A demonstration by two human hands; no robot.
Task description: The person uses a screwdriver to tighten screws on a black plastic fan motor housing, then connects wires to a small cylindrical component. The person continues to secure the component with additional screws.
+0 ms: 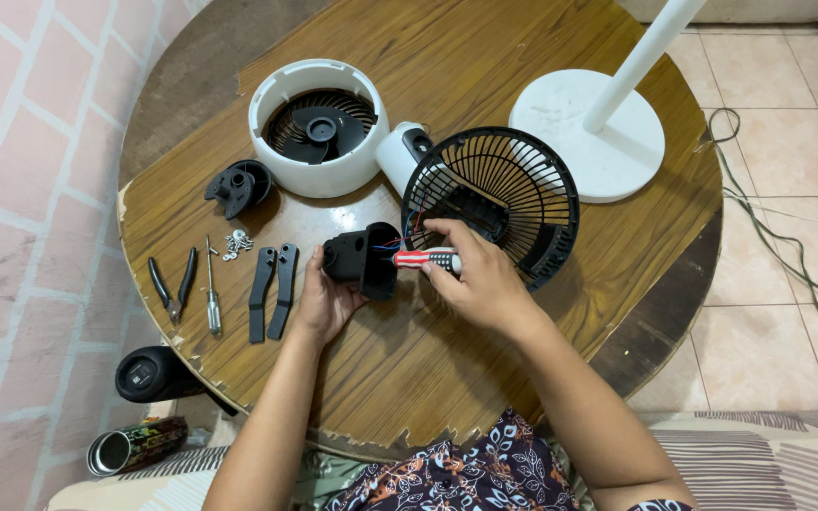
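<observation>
Frame centre: left hand (326,301) grips one black motor housing (364,257); right hand (477,276) pinches one striped screwdriver (425,259). Two black brackets (272,290), one pliers (172,286) on round wooden table (428,369); tiled floor (778,284).

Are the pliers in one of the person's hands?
No, the pliers lie on the table beside a small screwdriver, while the right hand holds a striped screwdriver.

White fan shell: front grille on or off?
Off. The white shell lies open-side up on the table, blades exposed; the black grille stands apart.
</observation>
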